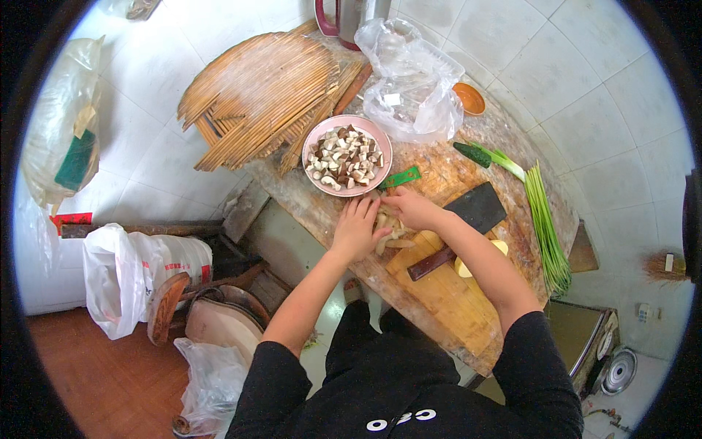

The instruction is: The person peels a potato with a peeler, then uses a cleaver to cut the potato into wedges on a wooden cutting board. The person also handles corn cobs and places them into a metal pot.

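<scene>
My left hand rests at the table edge, thumb spread from its fingers, beside a pile of pale vegetable peelings. My right hand reaches to the far side of that pile, its fingertips close to the left ones. Whether it pinches any peel is hidden. A green-handled peeler lies just beyond. Behind my right forearm is a cleaver with a dark blade and a brown handle. Peeled yellow pieces, likely potato, sit by the cleaver, partly covered by my arm.
A pink-rimmed bowl of diced mushrooms stands beyond my hands. Farther back are a slatted mat and plastic bags. Green stalks, a dark green cucumber piece and an orange-brown small bowl lie right.
</scene>
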